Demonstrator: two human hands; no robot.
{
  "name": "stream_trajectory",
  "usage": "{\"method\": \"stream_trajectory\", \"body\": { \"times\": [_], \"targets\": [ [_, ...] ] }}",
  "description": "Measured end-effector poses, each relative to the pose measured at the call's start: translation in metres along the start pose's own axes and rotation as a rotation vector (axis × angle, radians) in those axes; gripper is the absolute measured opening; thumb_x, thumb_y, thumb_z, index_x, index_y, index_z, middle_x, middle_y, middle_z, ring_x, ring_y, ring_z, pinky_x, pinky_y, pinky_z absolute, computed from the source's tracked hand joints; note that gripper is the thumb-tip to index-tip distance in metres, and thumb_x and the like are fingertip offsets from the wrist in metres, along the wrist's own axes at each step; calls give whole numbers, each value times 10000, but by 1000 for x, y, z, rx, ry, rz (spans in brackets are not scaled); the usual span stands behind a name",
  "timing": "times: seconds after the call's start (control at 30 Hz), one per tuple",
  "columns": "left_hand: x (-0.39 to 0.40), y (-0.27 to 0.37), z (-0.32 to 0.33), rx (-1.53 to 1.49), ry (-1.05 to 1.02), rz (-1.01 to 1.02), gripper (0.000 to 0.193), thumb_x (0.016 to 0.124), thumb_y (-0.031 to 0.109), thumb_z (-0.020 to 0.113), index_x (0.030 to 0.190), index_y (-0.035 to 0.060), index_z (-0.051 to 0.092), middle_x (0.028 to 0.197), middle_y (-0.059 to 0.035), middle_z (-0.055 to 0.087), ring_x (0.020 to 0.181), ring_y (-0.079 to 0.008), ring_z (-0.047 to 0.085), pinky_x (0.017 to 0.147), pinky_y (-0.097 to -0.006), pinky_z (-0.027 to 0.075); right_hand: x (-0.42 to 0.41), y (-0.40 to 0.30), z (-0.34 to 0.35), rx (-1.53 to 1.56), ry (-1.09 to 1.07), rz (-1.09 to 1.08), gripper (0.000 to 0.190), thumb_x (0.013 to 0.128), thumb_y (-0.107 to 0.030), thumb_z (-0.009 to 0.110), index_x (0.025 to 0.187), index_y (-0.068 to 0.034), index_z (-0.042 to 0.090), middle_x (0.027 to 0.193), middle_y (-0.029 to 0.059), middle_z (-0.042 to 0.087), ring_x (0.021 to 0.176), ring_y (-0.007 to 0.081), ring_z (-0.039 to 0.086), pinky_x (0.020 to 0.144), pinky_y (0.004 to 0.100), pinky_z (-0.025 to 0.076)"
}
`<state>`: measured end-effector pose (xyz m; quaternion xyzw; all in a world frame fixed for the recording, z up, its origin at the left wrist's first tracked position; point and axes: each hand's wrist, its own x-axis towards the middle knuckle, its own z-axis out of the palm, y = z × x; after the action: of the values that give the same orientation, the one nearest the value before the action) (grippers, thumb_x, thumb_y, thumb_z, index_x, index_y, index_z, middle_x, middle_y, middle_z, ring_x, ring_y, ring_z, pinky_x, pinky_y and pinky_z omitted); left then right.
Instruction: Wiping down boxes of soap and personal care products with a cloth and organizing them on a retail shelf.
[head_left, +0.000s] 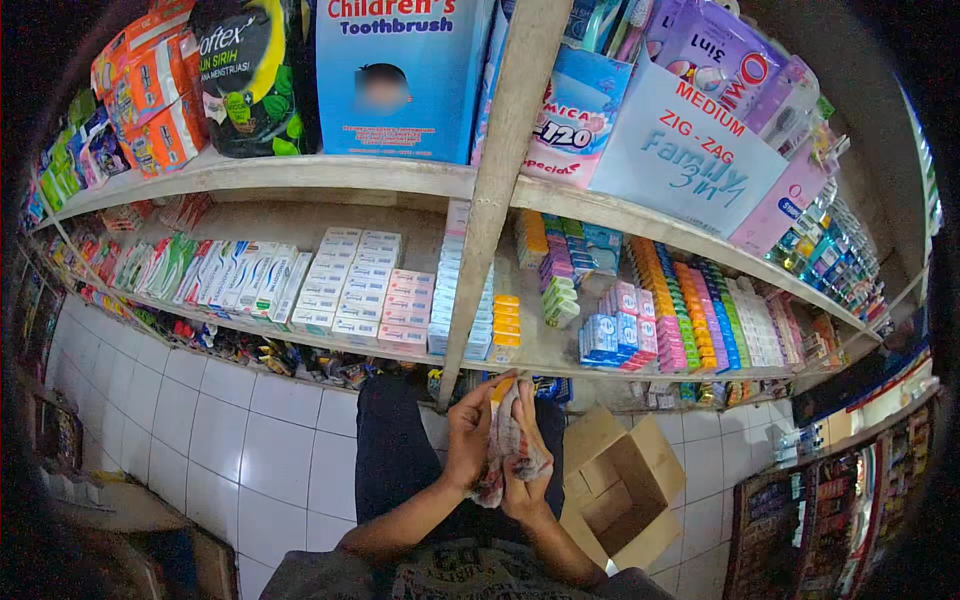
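Low in front of my body, both hands meet around a crumpled, pale checked cloth (504, 442) with reddish marks. A small orange-yellow packet or box (502, 391) pokes out at the cloth's upper end. My left hand (469, 431) grips this small item from the left, its fingers near the top. My right hand (527, 472) is closed on the cloth from the right, pressing it against the item. Cloth and fingers cover most of the item, so its full shape is hidden. Just beyond the hands, orange small boxes (506, 322) form a stack on the shelf.
A wooden shelf (352, 176) with a slanting upright post (491, 187) spans the view ahead. Toothpaste cartons (247, 277) and soap boxes (619, 326) line its middle level. A cardboard box (622, 487) with spread flaps stands on the tiled floor (281, 442) at my right.
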<state>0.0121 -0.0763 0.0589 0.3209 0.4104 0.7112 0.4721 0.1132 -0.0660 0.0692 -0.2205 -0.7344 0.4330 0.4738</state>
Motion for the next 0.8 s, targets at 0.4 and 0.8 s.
{"method": "stream_trajectory", "body": {
  "times": [0.4, 0.8],
  "targets": [
    [-16, -11, 8, -166, -34, -161, 590, 997, 445, 287, 1395, 11, 309, 1350, -110, 422, 1242, -172, 395, 1058, -315, 277, 5, 0, -12, -142, -12, -41, 480, 875, -177, 405, 1298, 40, 466, 1421, 236, 358, 1375, 375, 240, 1111, 502, 131],
    [2, 9, 9, -323, -68, -9, 621, 999, 451, 208, 1380, -22, 339, 1435, -129, 363, 1340, -217, 313, 1112, -334, 190, -22, -5, -15, 351, -26, 473, 504, 890, -69, 418, 1359, 96, 335, 1465, 196, 305, 1316, 221, 342, 1054, 328, 278]
  ]
}}
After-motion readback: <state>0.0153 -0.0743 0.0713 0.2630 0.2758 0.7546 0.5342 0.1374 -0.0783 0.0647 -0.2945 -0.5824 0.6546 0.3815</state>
